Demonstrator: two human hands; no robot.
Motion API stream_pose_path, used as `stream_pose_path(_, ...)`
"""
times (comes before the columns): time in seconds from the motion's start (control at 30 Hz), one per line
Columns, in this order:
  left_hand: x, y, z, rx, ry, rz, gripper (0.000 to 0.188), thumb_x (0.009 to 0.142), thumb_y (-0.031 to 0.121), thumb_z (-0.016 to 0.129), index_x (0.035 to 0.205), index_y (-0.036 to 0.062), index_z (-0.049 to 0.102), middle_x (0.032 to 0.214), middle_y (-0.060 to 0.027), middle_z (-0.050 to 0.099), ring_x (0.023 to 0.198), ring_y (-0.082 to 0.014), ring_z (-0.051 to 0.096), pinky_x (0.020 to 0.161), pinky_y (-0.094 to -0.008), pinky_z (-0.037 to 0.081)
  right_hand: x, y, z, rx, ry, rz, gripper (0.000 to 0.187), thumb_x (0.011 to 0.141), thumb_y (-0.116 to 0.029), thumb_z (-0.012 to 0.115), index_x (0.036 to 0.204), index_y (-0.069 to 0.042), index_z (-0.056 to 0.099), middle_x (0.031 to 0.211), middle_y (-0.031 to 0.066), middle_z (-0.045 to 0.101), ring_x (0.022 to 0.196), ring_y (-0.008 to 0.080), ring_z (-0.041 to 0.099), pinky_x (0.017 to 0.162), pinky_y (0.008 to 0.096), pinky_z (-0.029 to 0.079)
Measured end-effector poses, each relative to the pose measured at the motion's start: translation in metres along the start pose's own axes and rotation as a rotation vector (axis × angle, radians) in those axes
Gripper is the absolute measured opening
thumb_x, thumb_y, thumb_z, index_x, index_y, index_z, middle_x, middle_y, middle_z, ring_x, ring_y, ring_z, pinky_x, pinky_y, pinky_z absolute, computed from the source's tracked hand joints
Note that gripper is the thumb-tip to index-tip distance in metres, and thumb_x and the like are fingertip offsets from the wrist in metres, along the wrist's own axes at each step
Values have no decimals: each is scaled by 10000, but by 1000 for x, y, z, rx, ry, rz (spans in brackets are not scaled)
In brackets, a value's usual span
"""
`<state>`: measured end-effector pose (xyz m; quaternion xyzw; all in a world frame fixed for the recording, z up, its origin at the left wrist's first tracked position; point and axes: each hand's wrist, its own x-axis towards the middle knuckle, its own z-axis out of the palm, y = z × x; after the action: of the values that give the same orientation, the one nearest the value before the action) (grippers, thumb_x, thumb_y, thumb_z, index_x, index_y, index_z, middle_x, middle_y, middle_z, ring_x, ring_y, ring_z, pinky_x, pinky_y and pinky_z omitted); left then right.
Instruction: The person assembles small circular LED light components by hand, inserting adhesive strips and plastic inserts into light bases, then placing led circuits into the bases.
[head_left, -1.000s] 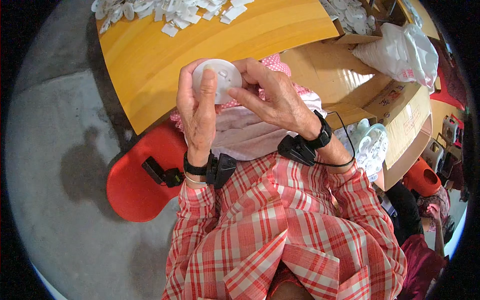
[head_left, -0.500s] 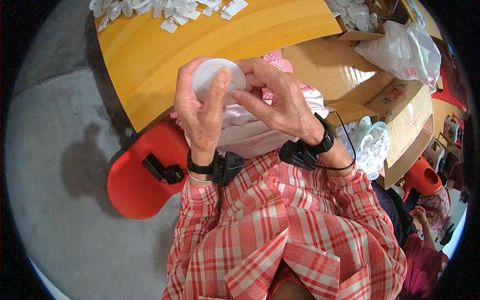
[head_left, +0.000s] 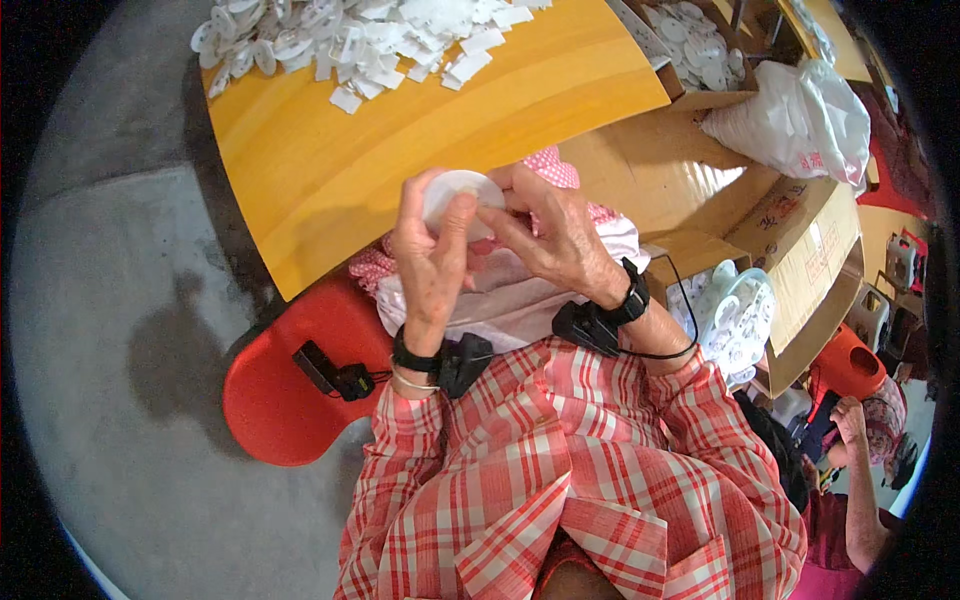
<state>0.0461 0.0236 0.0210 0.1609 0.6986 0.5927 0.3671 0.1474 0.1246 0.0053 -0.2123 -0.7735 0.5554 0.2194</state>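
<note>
A round white plastic disc (head_left: 440, 192) is held up above my lap, near the yellow table's edge. My left hand (head_left: 432, 258) is closed around its left side, with the thumb pressed across its face. From the right, my right hand (head_left: 562, 235) grips the disc's right edge with thumb and fingers. Some of the right fingers are hidden behind the disc and hand. A pale pink cloth (head_left: 500, 300) and a pink dotted cloth (head_left: 550, 168) lie over my lap below the hands.
White plastic pieces (head_left: 370, 45) are heaped on the yellow table (head_left: 460, 125). At right stand a cardboard box (head_left: 800, 290), a basket of white parts (head_left: 745, 310) and a white plastic bag (head_left: 795, 125). A red stool (head_left: 280, 400) is at left; another person's arm (head_left: 860, 480) shows lower right.
In the picture, my hands and the disc sit lower, and more of the white heap shows, as the view has shifted. My grip stays much the same. The other person's forearm is now raised.
</note>
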Motion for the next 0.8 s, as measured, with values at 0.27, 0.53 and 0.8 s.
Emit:
stream_pose_path(0.27, 16, -27, 3, -40, -261, -26, 344, 902, 214, 526, 1204, 76, 434, 818, -70, 586, 482, -88, 524, 354, -198, 395, -8, 17, -32, -90, -148, 96, 284, 865, -125, 584, 1080, 39, 496, 643, 72, 572, 575, 101, 520, 523, 236, 411)
stream_pose_path(0.53, 43, -15, -64, 185, -97, 122, 368, 925, 281, 499, 1194, 35, 450, 831, -75, 609, 584, -86, 540, 520, -201, 425, 41, 57, -166, 88, 110, 353, 207, 872, -199, 567, 997, -35, 580, 726, 19, 617, 625, 53, 521, 539, 186, 396)
stream_pose_path(0.8, 74, -20, -117, 322, 122, 170, 293, 907, 279, 537, 1077, 41, 542, 830, -53, 611, 616, -83, 541, 540, -208, 426, 55, 108, -250, 442, 525, 238, 332, 900, -304, 557, 1103, -42, 551, 948, 72, 652, 714, 49, 553, 648, 173, 448)
